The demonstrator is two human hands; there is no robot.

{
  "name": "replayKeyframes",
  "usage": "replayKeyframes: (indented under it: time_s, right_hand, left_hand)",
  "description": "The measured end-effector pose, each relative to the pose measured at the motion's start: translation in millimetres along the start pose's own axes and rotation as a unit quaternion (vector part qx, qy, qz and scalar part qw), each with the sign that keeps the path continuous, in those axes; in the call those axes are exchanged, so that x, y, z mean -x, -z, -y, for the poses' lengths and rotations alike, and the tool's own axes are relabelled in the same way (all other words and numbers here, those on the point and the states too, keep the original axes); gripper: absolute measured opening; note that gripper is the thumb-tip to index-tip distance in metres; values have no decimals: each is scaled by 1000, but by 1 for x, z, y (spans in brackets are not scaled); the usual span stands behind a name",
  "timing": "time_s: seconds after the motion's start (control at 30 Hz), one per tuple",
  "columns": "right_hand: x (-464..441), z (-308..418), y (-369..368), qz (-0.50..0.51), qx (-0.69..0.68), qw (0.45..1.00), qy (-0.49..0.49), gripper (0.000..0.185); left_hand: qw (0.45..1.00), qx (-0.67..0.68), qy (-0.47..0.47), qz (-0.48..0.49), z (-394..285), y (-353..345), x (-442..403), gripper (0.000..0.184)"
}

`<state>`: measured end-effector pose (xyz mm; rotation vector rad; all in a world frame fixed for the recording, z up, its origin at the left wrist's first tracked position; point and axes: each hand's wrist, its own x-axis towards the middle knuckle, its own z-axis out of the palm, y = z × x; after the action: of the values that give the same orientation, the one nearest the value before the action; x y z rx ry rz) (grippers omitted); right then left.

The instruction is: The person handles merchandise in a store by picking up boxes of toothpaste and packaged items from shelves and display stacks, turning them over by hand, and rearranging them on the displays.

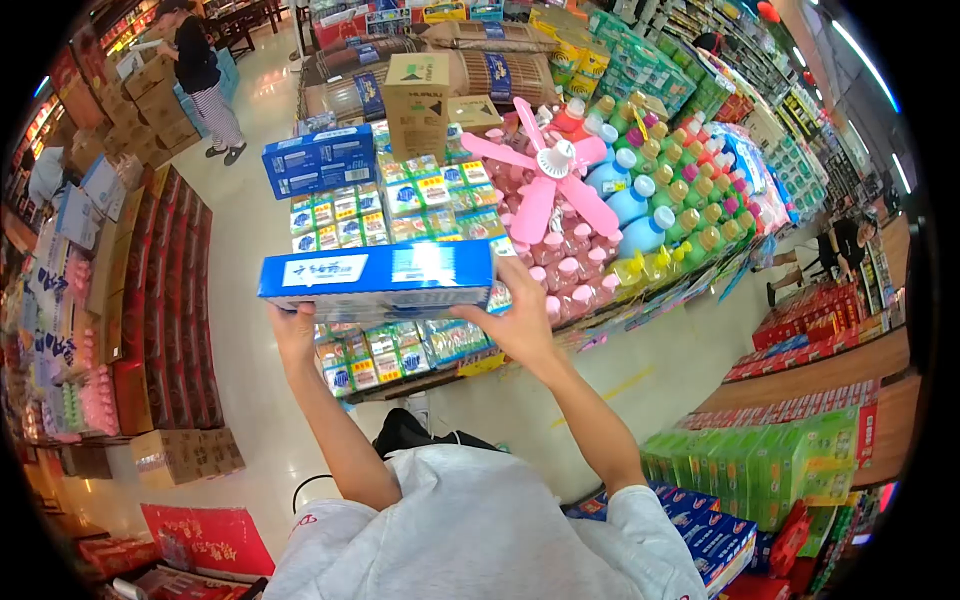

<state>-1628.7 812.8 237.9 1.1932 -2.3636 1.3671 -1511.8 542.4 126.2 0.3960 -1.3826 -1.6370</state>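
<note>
A long blue box with a white label is held level in front of me, above the display of small packs. Its left end rests in my left hand, whose fingers go under and behind it. At the other end, my right hand grips the corner, with the thumb along the near lower edge. Below and behind the box lie stacked green and white wrapped packs. Another blue box stands on those packs, beside an upright brown carton.
A pink fan sits on pink-capped bottles, with blue and green bottles to its right. Red-sided shelving lines the left aisle. One person stands at the upper left, another at the right. Green boxes stand at lower right.
</note>
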Motion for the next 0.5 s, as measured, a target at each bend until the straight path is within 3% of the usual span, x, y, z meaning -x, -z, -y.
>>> replayKeyframes:
  time_s: [0.17, 0.27, 0.3, 0.5]
  right_hand:
    - [-62, 13, -58, 27, -20, 999, 10, 69]
    - [-90, 8, -85, 46, -19, 999, 3, 68]
    - [-99, 7, -92, 63, -11, 998, -17, 69]
    - [-154, -32, -138, 72, 13, 996, -54, 63]
  left_hand:
    - [998, 0, -30, -61, 18, 48, -50, 82]
    - [997, -37, -2, -68, 14, 54, -67, 78]
    - [999, -1, 15, -43, 20, 63, -77, 64]
    - [998, -19, 53, 16, 53, 63, -135, 40]
